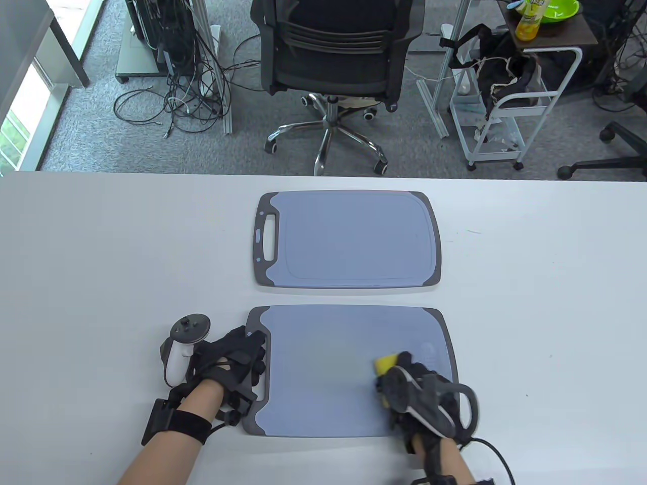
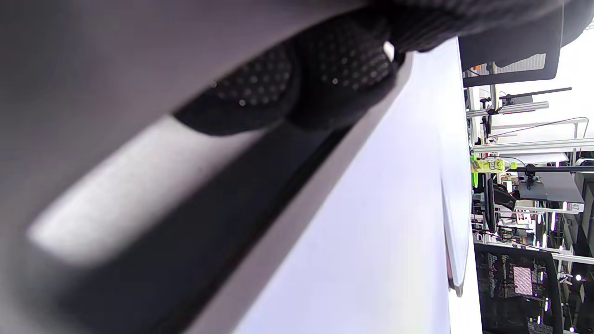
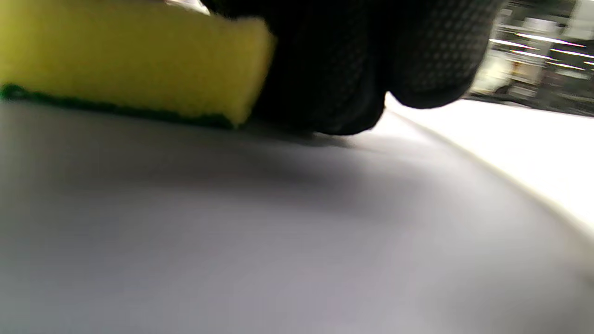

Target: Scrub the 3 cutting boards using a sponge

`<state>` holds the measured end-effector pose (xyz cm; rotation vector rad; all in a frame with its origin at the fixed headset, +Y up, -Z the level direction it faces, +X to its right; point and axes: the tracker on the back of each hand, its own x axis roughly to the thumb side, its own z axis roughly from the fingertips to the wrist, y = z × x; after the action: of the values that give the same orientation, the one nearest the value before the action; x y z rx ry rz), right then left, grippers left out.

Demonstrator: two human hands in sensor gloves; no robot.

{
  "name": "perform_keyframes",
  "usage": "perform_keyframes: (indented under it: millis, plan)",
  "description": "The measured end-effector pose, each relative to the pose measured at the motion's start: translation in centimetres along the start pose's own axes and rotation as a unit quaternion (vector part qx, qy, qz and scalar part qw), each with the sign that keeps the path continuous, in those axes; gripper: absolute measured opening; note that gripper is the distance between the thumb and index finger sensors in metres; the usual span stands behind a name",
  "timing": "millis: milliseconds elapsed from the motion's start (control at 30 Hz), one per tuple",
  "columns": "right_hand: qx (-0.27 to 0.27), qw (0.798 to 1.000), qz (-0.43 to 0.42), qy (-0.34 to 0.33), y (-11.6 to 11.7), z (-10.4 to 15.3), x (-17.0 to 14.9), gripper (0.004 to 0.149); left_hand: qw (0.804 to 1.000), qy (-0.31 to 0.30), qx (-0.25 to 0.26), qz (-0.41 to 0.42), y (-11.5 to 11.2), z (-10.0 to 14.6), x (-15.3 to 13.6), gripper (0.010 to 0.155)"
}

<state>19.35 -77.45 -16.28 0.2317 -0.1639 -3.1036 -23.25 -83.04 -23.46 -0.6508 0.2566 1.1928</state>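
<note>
With the right hand [image 1: 424,394] gripping the sponge [image 1: 386,362] on the near cutting board [image 1: 323,374] and the left hand [image 1: 235,366] gripping the board's handle end, a loosened hold could let the board slide toward the far cutting board [image 1: 349,240].

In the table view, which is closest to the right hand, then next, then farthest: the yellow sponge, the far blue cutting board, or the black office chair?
1. Yellow sponge: held in the right hand, on the near blue cutting board.
2. Far blue cutting board: flat on the white table, beyond the near board.
3. Black office chair: on the floor past the table's far edge.
</note>
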Motion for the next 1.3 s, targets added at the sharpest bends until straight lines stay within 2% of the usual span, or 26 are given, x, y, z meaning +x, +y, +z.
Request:
perform_keyframes:
  millis: [33,100,167,200,233,300,367,400,433,500,600,700,767,833,867,900,967,1033,1100,1167,1233,1267,1300]
  plan:
    - [0.014,0.999,-0.007,0.038,0.1,0.0,-2.2,0.072,1.000,0.000,0.001,-0.001,0.0,0.0,0.0,0.054]
    - [0.020,0.997,-0.023,0.069,0.3,0.0,-3.9,0.072,1.000,0.000,0.002,-0.003,0.0,0.0,0.0,0.054]
    - [0.011,0.998,-0.019,0.052,0.1,-0.2,-2.5,0.072,1.000,-0.001,0.003,-0.004,0.0,0.0,0.0,0.054]
    - [0.003,0.999,0.021,0.026,-0.1,-0.3,-1.2,0.072,1.000,-0.001,0.003,-0.004,0.1,0.0,0.0,0.054]
    - [0.017,0.998,0.017,-0.058,-0.4,-0.5,1.4,0.072,1.000,0.000,0.000,-0.002,0.0,0.0,0.0,0.054]
    - [-0.003,0.993,-0.013,-0.116,-0.8,0.1,6.5,0.073,1.000,-0.001,0.000,-0.002,0.0,0.0,0.0,0.054]
    - [0.002,0.980,-0.035,-0.198,-1.1,1.0,12.3,0.073,1.000,-0.001,-0.001,-0.001,0.0,0.0,0.0,0.054]
    - [-0.007,0.972,-0.016,-0.233,-1.4,1.8,15.4,0.073,1.000,-0.001,-0.002,-0.001,0.0,0.0,0.0,0.054]
    - [-0.009,0.968,-0.002,-0.252,-1.5,2.1,16.7,0.074,1.000,-0.001,-0.003,0.000,0.0,0.0,0.0,0.054]
    - [-0.026,0.943,0.030,-0.330,-1.9,3.7,22.0,0.074,1.000,-0.001,-0.006,0.001,0.0,0.0,0.0,0.054]
    - [-0.025,0.939,0.019,-0.342,-2.0,4.4,24.0,0.073,1.000,-0.002,-0.006,0.001,0.0,0.0,0.0,0.054]
    - [-0.031,0.950,0.028,-0.311,-2.0,3.6,21.6,0.072,1.000,-0.001,-0.008,0.002,0.0,0.0,0.0,0.054]
    - [-0.032,0.965,0.041,-0.259,-1.6,2.7,17.8,0.072,1.000,-0.002,-0.007,0.001,0.0,0.0,0.0,0.054]
    - [-0.023,0.983,0.033,-0.177,-1.1,1.6,11.4,0.072,1.000,-0.002,-0.007,0.001,0.0,0.0,0.0,0.054]
    - [-0.015,0.989,0.029,-0.146,-1.0,1.3,9.4,0.072,1.000,-0.002,-0.007,0.001,0.0,0.0,0.0,0.054]
    - [-0.003,0.996,0.021,-0.088,-0.7,1.0,5.8,0.072,1.000,-0.002,-0.005,0.000,0.0,0.0,0.0,0.054]
    - [0.014,1.000,0.006,0.012,0.0,0.7,-0.5,0.072,1.000,-0.002,-0.003,-0.002,0.0,0.0,0.0,0.054]
    - [0.022,0.997,-0.002,0.074,0.2,0.7,-4.2,0.072,1.000,-0.002,0.000,-0.005,0.0,0.0,0.0,0.054]
    - [0.036,0.997,-0.011,0.071,0.2,0.5,-4.4,0.072,1.000,-0.002,0.002,-0.006,0.0,0.0,0.0,0.054]
    - [0.017,0.999,-0.008,0.037,0.0,0.3,-2.2,0.072,1.000,-0.002,0.002,-0.007,0.0,0.0,0.0,0.054]
    - [0.005,0.999,-0.001,-0.054,-0.4,0.1,2.2,0.072,1.000,-0.002,0.002,-0.007,0.0,0.0,0.0,0.054]
    - [-0.005,0.995,-0.007,-0.100,-0.9,0.5,6.5,0.073,1.000,-0.002,0.002,-0.007,0.0,0.0,0.0,0.054]
    - [-0.007,0.989,-0.010,-0.144,-1.1,0.7,9.1,0.073,1.000,-0.002,0.002,-0.006,0.0,0.0,0.0,0.054]
